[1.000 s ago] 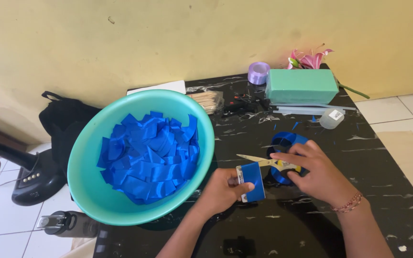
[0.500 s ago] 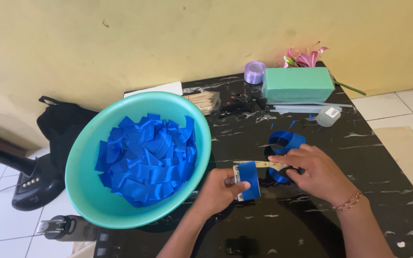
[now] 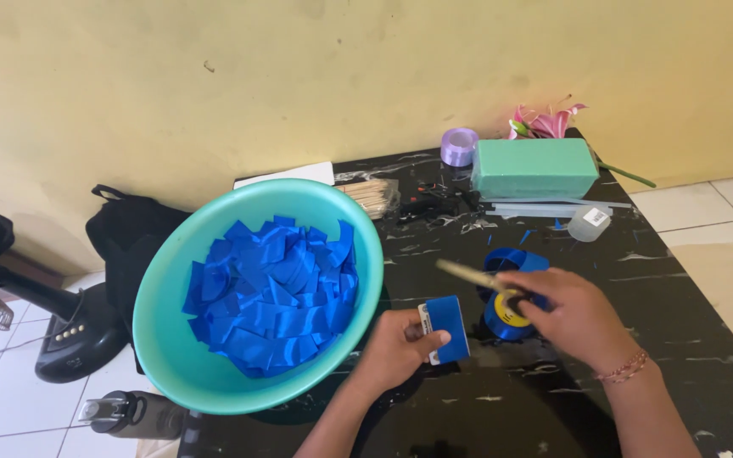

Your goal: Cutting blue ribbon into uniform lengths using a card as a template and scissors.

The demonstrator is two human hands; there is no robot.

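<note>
- Head view: glossy black marbled tabletop (image 3: 680, 356); round teal plastic basin (image 3: 171, 356) of satin blue ribbon pieces (image 3: 269, 297)
- left hand (image 3: 396, 348) pinches blue-wrapped card (image 3: 445, 329); right hand (image 3: 574, 315) grips scissors (image 3: 472, 276) over ribbon roll (image 3: 506, 321)

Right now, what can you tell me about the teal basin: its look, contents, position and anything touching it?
The teal basin is a round, smooth, plastic-looking bowl with a rolled rim, standing upright and open at the left end of the black marbled table, part of it overhanging the table's left edge. It holds a loose heap of cut blue ribbon pieces, piled toward its right side, leaving the left inner wall bare. The left hand sits just beside its right rim, holding a blue ribbon-wrapped card; actual contact with the rim cannot be told.
</note>
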